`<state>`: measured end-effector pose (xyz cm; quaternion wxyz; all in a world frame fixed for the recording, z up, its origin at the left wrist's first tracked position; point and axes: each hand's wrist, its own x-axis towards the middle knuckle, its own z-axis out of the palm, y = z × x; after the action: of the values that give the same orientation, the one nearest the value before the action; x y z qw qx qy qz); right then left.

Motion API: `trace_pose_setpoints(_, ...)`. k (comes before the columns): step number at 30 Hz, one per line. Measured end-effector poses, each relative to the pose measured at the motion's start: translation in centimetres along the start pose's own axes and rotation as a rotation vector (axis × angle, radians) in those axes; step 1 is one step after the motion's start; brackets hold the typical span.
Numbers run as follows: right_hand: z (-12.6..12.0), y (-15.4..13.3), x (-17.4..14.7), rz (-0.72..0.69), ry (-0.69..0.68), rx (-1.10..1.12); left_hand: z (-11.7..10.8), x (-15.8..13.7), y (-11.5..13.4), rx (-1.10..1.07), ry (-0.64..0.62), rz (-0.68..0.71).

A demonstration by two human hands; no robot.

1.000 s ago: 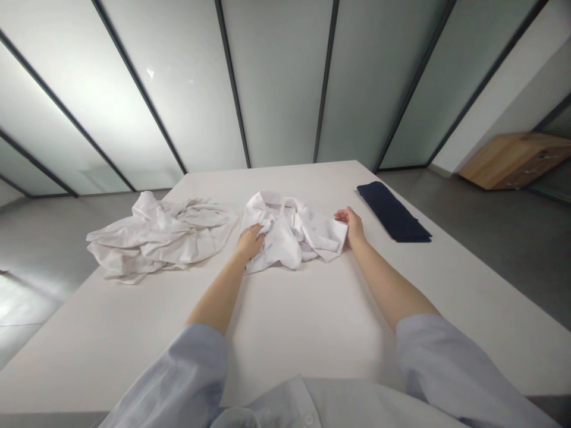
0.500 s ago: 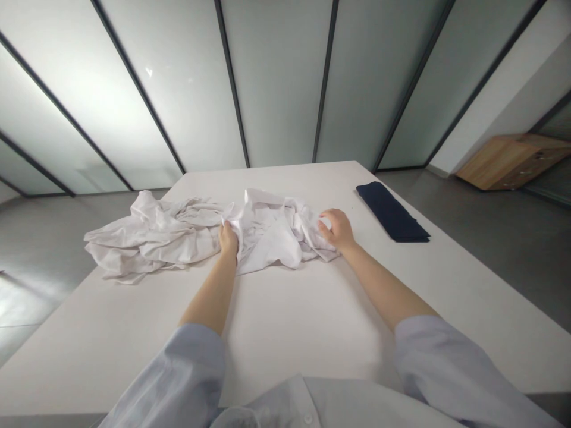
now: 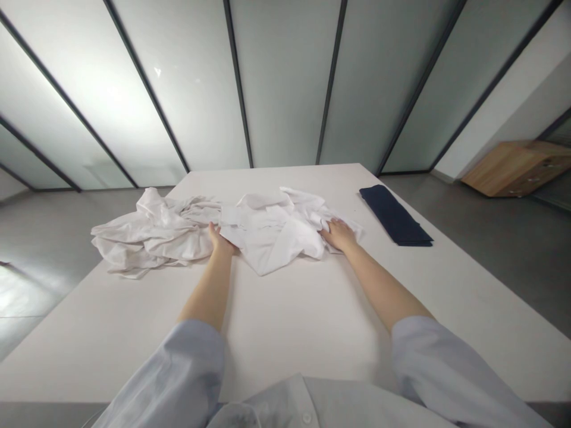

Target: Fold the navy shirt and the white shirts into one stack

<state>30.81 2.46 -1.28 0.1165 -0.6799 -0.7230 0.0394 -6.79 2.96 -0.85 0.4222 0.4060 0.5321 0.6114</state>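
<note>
A crumpled white garment (image 3: 272,235) lies spread between my hands, one corner pointing towards me. My left hand (image 3: 220,242) is at its left edge, thumb up and apart, with the other fingers partly hidden under the cloth. On the garment's right part, my right hand (image 3: 340,236) rests palm down with fingers spread over the folds; the fingertips are partly covered. Close to my left hand, on its outer side, is a heap of white cloth (image 3: 156,235).
A folded dark navy cloth (image 3: 395,215) lies at the right on the white table (image 3: 307,321). Frosted glass panels (image 3: 285,83) stand behind the table's far edge. A wooden cabinet (image 3: 513,166) is on the floor at far right.
My right hand has lowered onto the garment. The garment's right side now reaches further right, and its left part lies flatter. My left thumb has come off the cloth.
</note>
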Motion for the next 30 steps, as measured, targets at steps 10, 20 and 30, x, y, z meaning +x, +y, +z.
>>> trace_pose_setpoints(10,-0.6,1.5,0.3,0.047,0.346,0.084,2.9,-3.0,1.7,0.852,0.152,0.352)
trace_pose_setpoints(20,-0.9,-0.3,-0.3,-0.001,0.009,-0.012,7.8,-7.5,2.6,1.439,-0.366,0.347)
trace_pose_setpoints(30,-3.0,-2.1,-1.2,0.153,0.012,-0.106,8.7,-8.3,1.8,1.444,-0.485,0.431)
